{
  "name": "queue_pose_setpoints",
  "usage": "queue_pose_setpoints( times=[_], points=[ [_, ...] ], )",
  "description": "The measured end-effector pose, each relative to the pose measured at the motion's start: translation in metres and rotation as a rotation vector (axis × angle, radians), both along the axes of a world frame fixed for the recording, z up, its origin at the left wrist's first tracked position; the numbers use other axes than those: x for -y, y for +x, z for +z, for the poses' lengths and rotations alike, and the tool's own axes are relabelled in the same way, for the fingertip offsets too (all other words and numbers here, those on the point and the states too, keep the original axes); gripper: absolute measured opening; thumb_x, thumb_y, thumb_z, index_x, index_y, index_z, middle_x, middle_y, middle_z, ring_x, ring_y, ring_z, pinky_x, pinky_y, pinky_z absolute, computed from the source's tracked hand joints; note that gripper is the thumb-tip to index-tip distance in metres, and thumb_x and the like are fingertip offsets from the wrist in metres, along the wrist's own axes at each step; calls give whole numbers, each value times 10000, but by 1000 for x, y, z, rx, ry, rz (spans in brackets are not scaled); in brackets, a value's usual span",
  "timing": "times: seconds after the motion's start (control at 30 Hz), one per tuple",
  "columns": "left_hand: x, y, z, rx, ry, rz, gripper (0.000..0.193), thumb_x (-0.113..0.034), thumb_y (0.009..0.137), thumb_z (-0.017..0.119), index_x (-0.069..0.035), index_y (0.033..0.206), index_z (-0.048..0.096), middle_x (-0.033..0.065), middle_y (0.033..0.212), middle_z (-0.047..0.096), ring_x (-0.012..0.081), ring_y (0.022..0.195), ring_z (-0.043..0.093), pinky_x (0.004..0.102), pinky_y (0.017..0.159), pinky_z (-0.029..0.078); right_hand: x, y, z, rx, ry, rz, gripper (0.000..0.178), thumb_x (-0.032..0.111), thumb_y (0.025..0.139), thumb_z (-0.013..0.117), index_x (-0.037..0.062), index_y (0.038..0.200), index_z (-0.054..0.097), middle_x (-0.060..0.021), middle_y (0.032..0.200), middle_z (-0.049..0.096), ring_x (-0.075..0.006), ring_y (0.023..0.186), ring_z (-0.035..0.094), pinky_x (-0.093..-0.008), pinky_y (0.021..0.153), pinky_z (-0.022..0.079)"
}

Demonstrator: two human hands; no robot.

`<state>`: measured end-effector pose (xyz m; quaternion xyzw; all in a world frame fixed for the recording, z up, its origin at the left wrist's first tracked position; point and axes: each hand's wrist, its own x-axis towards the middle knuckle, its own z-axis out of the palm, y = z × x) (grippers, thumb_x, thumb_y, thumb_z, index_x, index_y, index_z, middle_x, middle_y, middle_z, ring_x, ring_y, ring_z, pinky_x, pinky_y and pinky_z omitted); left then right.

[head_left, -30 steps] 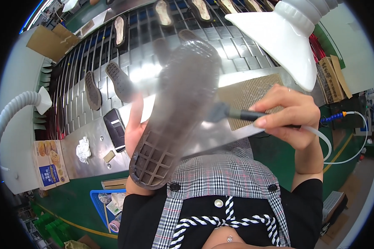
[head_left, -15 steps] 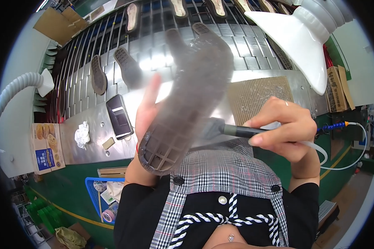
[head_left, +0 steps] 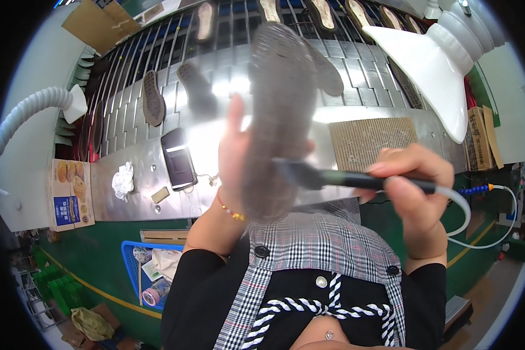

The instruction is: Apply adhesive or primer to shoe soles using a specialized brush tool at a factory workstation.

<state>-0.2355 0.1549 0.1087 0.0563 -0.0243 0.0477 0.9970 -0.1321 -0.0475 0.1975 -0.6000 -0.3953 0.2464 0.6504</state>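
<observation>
Upright in front of me is a dark grey-brown shoe sole (head_left: 281, 111), smeared by motion. My left hand (head_left: 234, 153) grips it from behind and the side, thumb sticking up along its left edge; the other fingers are mostly hidden. A black-handled brush (head_left: 356, 178) with a clear tube at its rear end is closed in my right hand (head_left: 417, 182). Its dark bristle head overlaps the sole's right edge and seems to touch it, though blur hides the contact. Behind, more dark soles, such as one with a ridged tread (head_left: 153, 99), lie on the metal slat conveyor (head_left: 122, 111).
A phone (head_left: 178, 160), crumpled white tissue (head_left: 122, 182) and small tan block (head_left: 160, 195) lie on the metal table. Ribbed cardboard (head_left: 373, 140) sits to the right. White extraction hoods (head_left: 417, 64) hang at both sides. A blue basket (head_left: 135, 274) stands below left.
The sole has swung more upright, and its gridded heel tread has blurred. My left hand has shifted right. The brush has moved slightly right and remains against the sole. The whole view has shifted a little.
</observation>
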Motion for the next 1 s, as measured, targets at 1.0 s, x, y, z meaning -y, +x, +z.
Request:
queue_pose_setpoints(
  times=[1.0],
  points=[
    [-31,-2,-7,-59,245,426,646,-542,1016,323,-36,1394,457,221,1367,499,318,1311,408,459,944,418,-11,-10,-3,768,115,272,295,0,699,743,11,992,715,-143,826,707,-219,654,654,-290,559,473]
  ],
)
